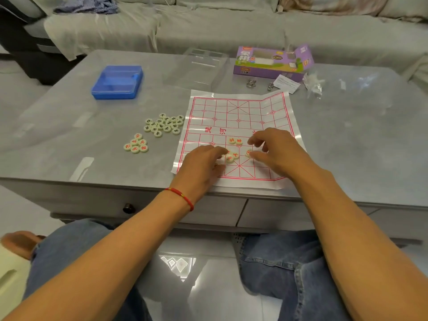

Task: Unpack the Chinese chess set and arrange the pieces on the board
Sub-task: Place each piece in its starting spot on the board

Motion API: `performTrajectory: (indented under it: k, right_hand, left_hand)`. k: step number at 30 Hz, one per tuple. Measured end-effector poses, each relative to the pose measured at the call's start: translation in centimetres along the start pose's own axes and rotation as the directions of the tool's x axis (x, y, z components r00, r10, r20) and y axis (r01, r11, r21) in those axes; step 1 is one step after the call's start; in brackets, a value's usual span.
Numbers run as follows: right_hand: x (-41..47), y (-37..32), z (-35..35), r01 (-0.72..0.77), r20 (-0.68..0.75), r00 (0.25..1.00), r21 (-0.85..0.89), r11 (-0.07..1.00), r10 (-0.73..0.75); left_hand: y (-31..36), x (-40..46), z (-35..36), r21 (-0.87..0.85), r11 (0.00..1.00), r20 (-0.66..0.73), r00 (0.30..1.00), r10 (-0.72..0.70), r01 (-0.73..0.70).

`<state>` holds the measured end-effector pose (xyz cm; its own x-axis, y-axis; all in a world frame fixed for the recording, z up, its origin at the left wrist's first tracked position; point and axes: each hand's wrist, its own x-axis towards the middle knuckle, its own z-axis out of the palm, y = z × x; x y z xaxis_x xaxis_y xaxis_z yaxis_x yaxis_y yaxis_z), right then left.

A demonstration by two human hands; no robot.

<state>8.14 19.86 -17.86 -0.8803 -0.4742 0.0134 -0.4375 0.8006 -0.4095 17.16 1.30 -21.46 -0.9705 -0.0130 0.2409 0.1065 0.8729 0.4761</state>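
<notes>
The board, a thin glossy sheet printed with a red grid, lies on the grey tabletop with its near edge close to the tabletop's front edge and its creases lifting the far corners slightly. To the right of the board the tabletop runs bare toward its right edge; to the left there is a strip of free surface between the board and the loose pieces.

Both hands work over the near half of the board. The left hand, with a red string bracelet on its wrist, lies palm down with fingers curled onto cream-coloured pieces at its fingertips; how many it touches or whether it grips one cannot be told. The right hand hovers palm down with fingers bent, its thumb and forefinger closing around a red-lettered piece. Between the hands sit more red-lettered pieces, and a pair lies just beyond them near the river line.

Off the board to the left, a cluster of black-lettered pieces lies just beside the board's edge, and a smaller cluster of red-lettered ones sits nearer the front. All are round cream discs with a character on top.

Farther back are a blue plastic case, a clear plastic lid, the purple box with an open flap, a paper slip, two metal rings and a crumpled clear wrapper. A grey sofa stands behind.
</notes>
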Motion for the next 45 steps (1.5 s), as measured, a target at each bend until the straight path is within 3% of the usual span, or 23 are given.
performTrajectory:
  k: [5, 11, 14, 16, 19, 22, 25, 29, 45]
  right_hand:
    - [1.1, -0.6, 0.9, -0.002, -0.007, 1.0, -0.071, 0.997, 0.001]
    - [1.7, -1.9, 1.0, 0.031, -0.013, 0.999, -0.083, 0.996, -0.032]
    - [2.1, -4.5, 1.1, 0.121, -0.02, 0.992, -0.017, 0.993, -0.121]
    - [2.6, -7.1, 1.8, 0.201, 0.015, 0.979, 0.029, 0.979, -0.202]
    - [3.9, -11.1, 3.9, 0.323, 0.061, 0.944, 0.039, 0.946, -0.325]
    - [5.3, -14.1, 6.4, 0.403, 0.114, 0.909, -0.002, 0.915, -0.4]
    - [6.5, -16.2, 8.3, 0.483, 0.13, 0.871, -0.049, 0.874, -0.473]
    - [7.7, -18.0, 10.0, 0.561, 0.126, 0.826, -0.107, 0.821, -0.549]
    - [7.1, -18.2, 9.3, 0.448, 0.22, 0.875, -0.027, 0.894, -0.432]
  left_hand:
    - [-0.7, -0.1, 0.6, 0.137, 0.979, 0.005, 0.988, 0.154, -0.153]
    - [-1.0, 0.1, -0.1, 0.077, 0.99, -0.047, 0.992, 0.12, -0.116]
    - [-1.9, 0.2, -2.4, 0.058, 0.998, -0.125, 0.992, 0.029, -0.022]
    - [-3.7, 0.1, -4.4, 0.061, 0.991, -0.155, 0.982, -0.105, 0.116]
    - [-7.6, -0.2, -7.5, 0.11, 0.941, -0.157, 0.941, -0.301, 0.32]
    - [-11.3, -0.8, -9.7, 0.149, 0.89, -0.187, 0.896, -0.402, 0.431]
    - [-13.3, -1.9, -10.3, 0.177, 0.86, -0.133, 0.877, -0.462, 0.479]
    - [-14.1, -2.6, -10.1, 0.175, 0.89, -0.112, 0.907, -0.406, 0.421]
    - [-13.5, -3.1, -10.4, 0.26, 0.875, -0.077, 0.912, -0.403, 0.409]
